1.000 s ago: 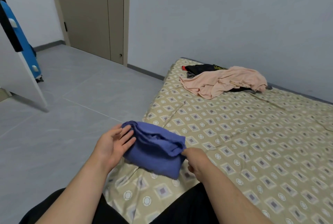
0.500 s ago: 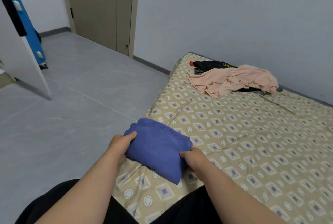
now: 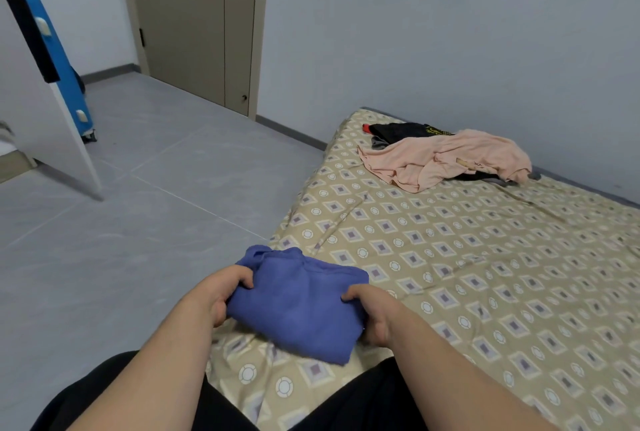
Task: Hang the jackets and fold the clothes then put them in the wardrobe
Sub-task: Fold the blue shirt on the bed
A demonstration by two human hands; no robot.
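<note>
Folded blue garment (image 3: 298, 306) sits at the near left corner of the bed (image 3: 485, 274), right by the edge where the sheet drops off to the floor (image 3: 138, 222). Both hands are on it: left hand (image 3: 221, 292) has its fingers curled over the left side, and right hand (image 3: 374, 312) grips the right side. I can't tell if the bundle is lifted or resting on the sheet.

There's lots of open grey tile to the left, all the way to a closed door (image 3: 194, 21). A white panel (image 3: 45, 139) leans in at the far left with a blue suitcase (image 3: 59, 59) half hidden behind it.

The bundle is soft, thick-ish cloth folded into a rounded rectangle. The bed sheet is tan with a diamond and circle print and is a bit wrinkled. At the far end near the wall (image 3: 450, 32), a crumpled peach garment (image 3: 446, 158) lies on top of a black garment (image 3: 405, 129), well apart from the blue one.
</note>
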